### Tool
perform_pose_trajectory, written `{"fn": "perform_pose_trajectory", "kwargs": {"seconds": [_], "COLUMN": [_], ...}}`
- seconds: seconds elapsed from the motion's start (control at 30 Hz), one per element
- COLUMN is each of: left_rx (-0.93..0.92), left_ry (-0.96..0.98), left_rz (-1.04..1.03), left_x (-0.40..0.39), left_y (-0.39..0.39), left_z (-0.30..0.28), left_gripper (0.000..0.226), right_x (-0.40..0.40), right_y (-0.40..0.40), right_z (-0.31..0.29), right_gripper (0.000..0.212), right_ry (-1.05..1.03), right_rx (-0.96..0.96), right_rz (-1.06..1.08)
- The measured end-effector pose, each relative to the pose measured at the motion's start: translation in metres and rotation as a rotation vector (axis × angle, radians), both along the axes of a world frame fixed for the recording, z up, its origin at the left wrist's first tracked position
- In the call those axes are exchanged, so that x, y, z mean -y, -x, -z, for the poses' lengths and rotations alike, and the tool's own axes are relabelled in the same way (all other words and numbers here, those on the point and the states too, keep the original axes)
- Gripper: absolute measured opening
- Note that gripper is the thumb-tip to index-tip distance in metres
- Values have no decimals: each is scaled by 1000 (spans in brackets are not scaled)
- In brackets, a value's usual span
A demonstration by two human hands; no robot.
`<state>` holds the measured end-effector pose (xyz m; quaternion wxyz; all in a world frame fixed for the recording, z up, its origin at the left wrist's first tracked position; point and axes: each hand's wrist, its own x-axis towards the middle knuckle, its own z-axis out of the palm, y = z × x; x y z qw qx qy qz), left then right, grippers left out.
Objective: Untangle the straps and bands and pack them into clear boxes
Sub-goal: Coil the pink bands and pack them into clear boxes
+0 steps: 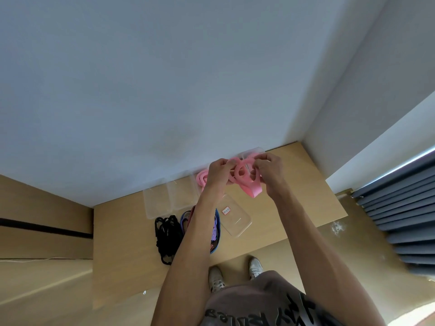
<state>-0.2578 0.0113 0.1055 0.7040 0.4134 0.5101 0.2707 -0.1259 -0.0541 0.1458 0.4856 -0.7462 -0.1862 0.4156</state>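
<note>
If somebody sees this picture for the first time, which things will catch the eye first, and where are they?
First the pink band, held up in loops by the left hand and the right hand above the far side of the wooden table. Next, the dark heap of black straps and striped bands lying on the table under the left forearm. Clear boxes stand in a row against the white wall.

I have one view, from the head. It looks steeply down over the counter [294,208], wall beyond.
</note>
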Motion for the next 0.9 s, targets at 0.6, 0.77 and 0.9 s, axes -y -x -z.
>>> {"fn": "perform_pose_trajectory", "kwargs": {"seconds": [0.6,0.77,0.9], "left_rx": [-174,-169,-70], "left_ry": [-263,-381,-335], "left_rz": [-124,-119,-165], "left_x": [10,11,7], "left_y": [12,17,26], "left_z": [-26,-27,-30], "left_gripper": [3,1,22], "right_x": [-3,-8,-8], "right_y": [23,27,27], "right_z": [4,4,3], "right_gripper": [16,40,38], "right_ry": [-131,-126,-187], "right_rx": [304,279,216], "right_rz": [-154,-272,-238]}}
